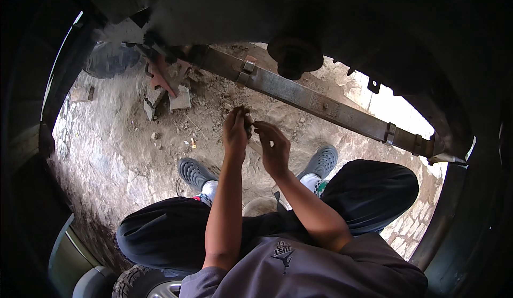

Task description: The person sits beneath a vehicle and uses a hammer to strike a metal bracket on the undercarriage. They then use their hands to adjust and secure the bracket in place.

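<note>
Above the ground between my feet, my left hand (pixel 235 132) is closed with its fingers curled around something small and dark. My right hand (pixel 273 146) meets it from the right, thumb and fingertips pinched together at the same spot. What lies between the fingers is too small and too shaded to name. Just beyond both hands, a rusty leaf spring (pixel 299 96) runs slantwise from the upper left to the lower right. A metal clamp (pixel 246 72) wraps around it, and neither hand touches it.
Dark vehicle underbody hangs overhead, with a round dark part (pixel 291 55) jutting down. A reddish metal stand (pixel 160 73) is at the far left beside a broken block (pixel 180 98). Another block (pixel 82 94) lies farther left. A tyre (pixel 131 283) is by my left hip.
</note>
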`<state>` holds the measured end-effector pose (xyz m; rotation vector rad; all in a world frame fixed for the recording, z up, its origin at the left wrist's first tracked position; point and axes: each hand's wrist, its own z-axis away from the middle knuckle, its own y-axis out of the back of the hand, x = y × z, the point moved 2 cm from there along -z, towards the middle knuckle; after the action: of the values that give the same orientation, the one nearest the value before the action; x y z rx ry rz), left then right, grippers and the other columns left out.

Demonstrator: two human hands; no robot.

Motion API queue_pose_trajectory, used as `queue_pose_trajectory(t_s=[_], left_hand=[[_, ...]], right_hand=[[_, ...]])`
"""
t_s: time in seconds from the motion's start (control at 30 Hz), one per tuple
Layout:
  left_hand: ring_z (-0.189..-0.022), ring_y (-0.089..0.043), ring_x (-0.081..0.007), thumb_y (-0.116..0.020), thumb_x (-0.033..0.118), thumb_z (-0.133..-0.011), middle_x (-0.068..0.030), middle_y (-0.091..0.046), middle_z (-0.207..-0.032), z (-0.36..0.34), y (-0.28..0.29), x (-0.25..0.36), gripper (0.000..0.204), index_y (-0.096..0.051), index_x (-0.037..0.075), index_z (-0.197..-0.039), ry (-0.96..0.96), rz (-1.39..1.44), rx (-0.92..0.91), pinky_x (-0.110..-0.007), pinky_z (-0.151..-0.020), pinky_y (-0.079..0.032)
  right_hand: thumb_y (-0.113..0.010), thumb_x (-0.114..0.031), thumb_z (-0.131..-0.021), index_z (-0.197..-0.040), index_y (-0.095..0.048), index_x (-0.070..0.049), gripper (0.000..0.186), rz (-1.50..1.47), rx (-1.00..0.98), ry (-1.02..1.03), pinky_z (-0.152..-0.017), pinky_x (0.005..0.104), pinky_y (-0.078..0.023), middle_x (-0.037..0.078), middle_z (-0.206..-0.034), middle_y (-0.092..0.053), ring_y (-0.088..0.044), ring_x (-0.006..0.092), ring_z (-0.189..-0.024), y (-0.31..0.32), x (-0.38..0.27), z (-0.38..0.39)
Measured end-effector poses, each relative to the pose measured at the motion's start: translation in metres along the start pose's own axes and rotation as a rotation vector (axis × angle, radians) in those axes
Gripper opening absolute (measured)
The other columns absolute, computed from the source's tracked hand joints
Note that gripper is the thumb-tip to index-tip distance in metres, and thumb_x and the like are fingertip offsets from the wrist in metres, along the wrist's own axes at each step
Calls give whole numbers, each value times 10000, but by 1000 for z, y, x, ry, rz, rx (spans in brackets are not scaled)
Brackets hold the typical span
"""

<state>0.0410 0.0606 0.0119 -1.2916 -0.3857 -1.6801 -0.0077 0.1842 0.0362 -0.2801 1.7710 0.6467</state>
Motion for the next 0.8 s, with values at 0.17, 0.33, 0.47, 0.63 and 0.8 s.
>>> queue_pose_trajectory(t_s=[0.17, 0.33, 0.47, 0.63, 0.8], left_hand=[[-653, -673, -141, -653, 442, -1045, -60, -730, -685, -57, -30, 21, 426, -698, 24, -1113, -24, -469, 64, -327, -584, -498], [-790, -764, -307, -754, 545, -942, -91, -757, -699, -73, -46, 4, 633, -625, -56, -1089, -56, -628, 337, -417, -802, -567], [-756, -763, -309, -800, 483, -921, -115, -744, -689, -58, -61, 32, 683, -517, -55, -1234, -47, -555, 385, -409, -781, -584], [-624, -737, -251, -830, 461, -897, -149, -752, -744, -93, -62, 26, 730, -505, -90, -1246, 60, -591, 357, -364, -638, -578], [-497, -628, -162, -866, 453, -868, -101, -719, -694, -89, -48, 29, 521, -684, -6, -1034, 143, -606, 295, -307, -439, -469]], right_hand=[[-584, -117, -1041, -1175, -775, -38, 246, -100, 46, -206, -791, 310, -553, 103, -1131, -788, -775, 179, -907, 13, 3, -12], [-592, -155, -1054, -1201, -764, -39, 254, -142, 53, -235, -780, 301, -547, 79, -1122, -795, -777, 157, -899, 20, 14, -12], [-595, -165, -1053, -1205, -759, -35, 259, -178, 40, -254, -776, 298, -549, 84, -1134, -794, -780, 164, -886, 14, 14, -10], [-593, -164, -1053, -1211, -751, -24, 264, -240, 46, -292, -771, 296, -551, 88, -1141, -793, -782, 171, -883, 5, 21, -7], [-622, -122, -1045, -1184, -752, -10, 221, -253, 51, -297, -808, 299, -577, 113, -1104, -784, -784, 190, -882, 2, 7, -13]])
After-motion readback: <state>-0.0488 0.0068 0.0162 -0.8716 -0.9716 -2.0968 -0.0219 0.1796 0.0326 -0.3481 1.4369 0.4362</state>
